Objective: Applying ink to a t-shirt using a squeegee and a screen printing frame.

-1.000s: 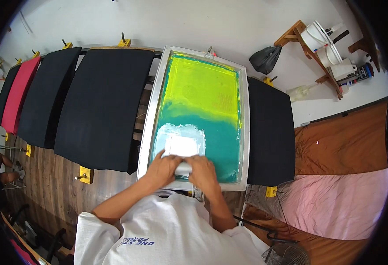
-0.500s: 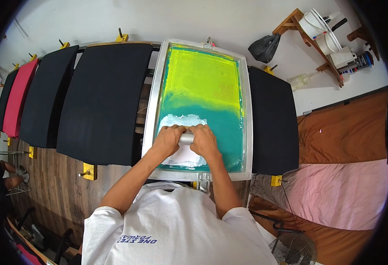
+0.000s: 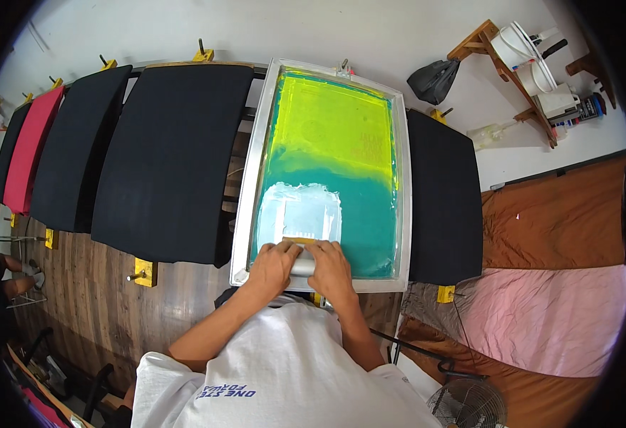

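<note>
A screen-printing frame point(image 3: 245, 207) with a silver rim lies in front of me, its mesh teal in the lower part and yellow-green in the upper part. My left hand point(image 3: 274, 267) and my right hand point(image 3: 329, 269) are side by side near the frame's close edge, both closed round a squeegee point(image 3: 303, 267). Its silver handle shows between the hands, and a yellowish strip runs along its far side. Beyond the squeegee a pale white ink patch point(image 3: 302, 201) covers the mesh's left half. The fingers hide part of the squeegee.
Black fabric-covered boards point(image 3: 170, 157) and a red one point(image 3: 31, 153) line the left; another black board point(image 3: 445, 200) sits right of the frame. Yellow clamps point(image 3: 142, 272) hold the boards' ends. A wooden shelf with white buckets point(image 3: 516, 43) is at the back right. A fan point(image 3: 468, 405) stands lower right.
Both hands have pulled the squeegee toward me, from the middle of the white ink to the frame's near edge. More of the pale ink patch now shows beyond them.
</note>
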Demonstrator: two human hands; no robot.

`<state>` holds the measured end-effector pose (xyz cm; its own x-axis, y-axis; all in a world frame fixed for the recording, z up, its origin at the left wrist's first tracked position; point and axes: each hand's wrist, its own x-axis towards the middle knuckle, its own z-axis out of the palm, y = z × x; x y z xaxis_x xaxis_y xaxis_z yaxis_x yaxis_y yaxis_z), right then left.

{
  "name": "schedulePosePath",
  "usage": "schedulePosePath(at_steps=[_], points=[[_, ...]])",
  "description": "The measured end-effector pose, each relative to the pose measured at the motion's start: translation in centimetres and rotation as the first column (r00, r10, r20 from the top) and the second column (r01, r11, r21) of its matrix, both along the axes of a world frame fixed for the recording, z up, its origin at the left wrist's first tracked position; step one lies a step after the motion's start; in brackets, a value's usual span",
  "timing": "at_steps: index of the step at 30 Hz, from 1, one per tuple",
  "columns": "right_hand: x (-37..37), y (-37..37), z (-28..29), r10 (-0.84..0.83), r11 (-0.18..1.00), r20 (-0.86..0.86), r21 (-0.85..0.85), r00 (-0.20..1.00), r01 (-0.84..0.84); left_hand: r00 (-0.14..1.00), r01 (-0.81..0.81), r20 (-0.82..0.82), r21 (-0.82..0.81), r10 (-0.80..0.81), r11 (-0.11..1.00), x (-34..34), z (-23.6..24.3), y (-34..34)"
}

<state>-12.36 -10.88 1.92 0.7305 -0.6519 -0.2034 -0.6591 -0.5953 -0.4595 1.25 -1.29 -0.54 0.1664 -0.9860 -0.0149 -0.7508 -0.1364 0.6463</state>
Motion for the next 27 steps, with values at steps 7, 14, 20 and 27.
schedulePosePath(at_steps=[7, 14, 20, 27], points=[[-1.3, 0.5, 1.5, 0.082, 0.994, -0.042, 0.072, 0.996, -0.078, 0.993, 0.084, -0.099, 0.146, -0.07, 0.986, -0.3, 2.0, 1.3], [4.8, -5.9, 2.1, 0.146, 0.989, -0.114, 0.002, 0.983, -0.147, 0.997, 0.062, -0.042, 0.054, -0.059, 0.997, 5.9, -0.1, -4.5], [8.9, -8.9, 0.1, 0.127, 0.991, -0.067, -0.022, 0.99, -0.129, 0.999, 0.038, 0.022, 0.089, -0.04, 0.995, 9.7, 0.8, -7.9], [5.4, -3.9, -0.5, 0.158, 0.986, 0.004, -0.047, 0.987, -0.158, 0.998, 0.056, -0.032, 0.046, -0.054, 0.997, 6.5, 1.6, -2.9]])
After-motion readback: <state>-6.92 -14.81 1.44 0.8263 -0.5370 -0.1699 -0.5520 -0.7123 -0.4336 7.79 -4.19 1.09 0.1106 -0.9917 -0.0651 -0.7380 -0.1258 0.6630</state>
